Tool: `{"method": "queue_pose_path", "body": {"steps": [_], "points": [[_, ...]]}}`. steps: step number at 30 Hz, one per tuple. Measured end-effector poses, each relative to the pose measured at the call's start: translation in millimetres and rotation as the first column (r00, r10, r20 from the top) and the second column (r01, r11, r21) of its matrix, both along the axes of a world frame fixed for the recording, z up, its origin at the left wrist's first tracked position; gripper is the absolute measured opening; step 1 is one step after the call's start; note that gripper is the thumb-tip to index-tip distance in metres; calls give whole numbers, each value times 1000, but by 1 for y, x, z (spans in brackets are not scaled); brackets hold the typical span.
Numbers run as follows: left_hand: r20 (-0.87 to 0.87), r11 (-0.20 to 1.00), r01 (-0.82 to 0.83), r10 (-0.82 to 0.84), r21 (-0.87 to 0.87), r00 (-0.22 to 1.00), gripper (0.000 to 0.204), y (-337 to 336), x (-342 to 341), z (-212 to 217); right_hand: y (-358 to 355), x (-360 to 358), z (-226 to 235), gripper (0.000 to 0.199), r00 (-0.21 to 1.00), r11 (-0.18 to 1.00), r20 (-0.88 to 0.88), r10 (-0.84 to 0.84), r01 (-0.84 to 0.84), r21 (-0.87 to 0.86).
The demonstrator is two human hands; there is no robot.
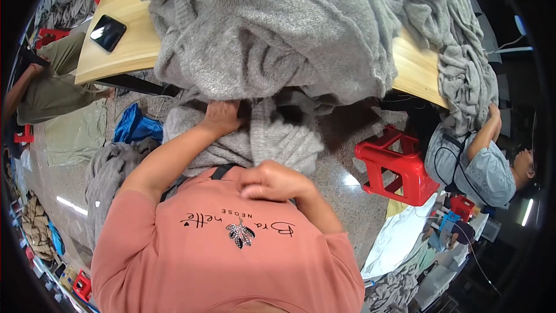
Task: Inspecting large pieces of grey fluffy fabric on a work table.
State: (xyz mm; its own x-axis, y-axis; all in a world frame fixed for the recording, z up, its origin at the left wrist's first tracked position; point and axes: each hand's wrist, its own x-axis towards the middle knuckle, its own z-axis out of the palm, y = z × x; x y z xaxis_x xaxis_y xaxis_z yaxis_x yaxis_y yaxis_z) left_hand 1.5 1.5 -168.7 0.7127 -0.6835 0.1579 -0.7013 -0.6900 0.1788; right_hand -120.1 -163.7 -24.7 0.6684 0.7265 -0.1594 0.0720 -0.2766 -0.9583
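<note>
A large heap of grey knit fabric [272,29] covers the middle of the table and hangs over its near edge. More of the grey knit [286,142] lies below that edge, over my lap. My left hand [223,116] touches this knit just under the overhang; its fingers go out of sight among the folds, so its grip is hidden. In front of my chest, my right hand [272,181] is closed with curled fingers, apart from the heap. Whatever its fingertips may pinch is too small or hidden to make out.
The wooden table [124,29] carries a black phone [108,33] at the left. A red plastic stool [397,165] stands to the right, near a seated person [472,162] handling grey knit. Another person's leg [52,84] shows at left. Blue cloth [136,124] lies on the floor.
</note>
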Motion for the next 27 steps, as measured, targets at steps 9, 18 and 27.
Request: {"method": "queue_pose_path", "body": {"steps": [9,18,27], "points": [[-362,972,-136,198,191,911,24,-11,4,25,-17,-3,-99,26,881,804,146,-450,470,-364],[-858,690,-527,-480,-497,182,11,2,-26,118,-8,6,-25,29,542,559,160,-825,825,85],[-751,731,-305,-411,-611,517,12,-1,-32,123,-2,4,-43,14,530,515,-477,-701,839,175]]}}
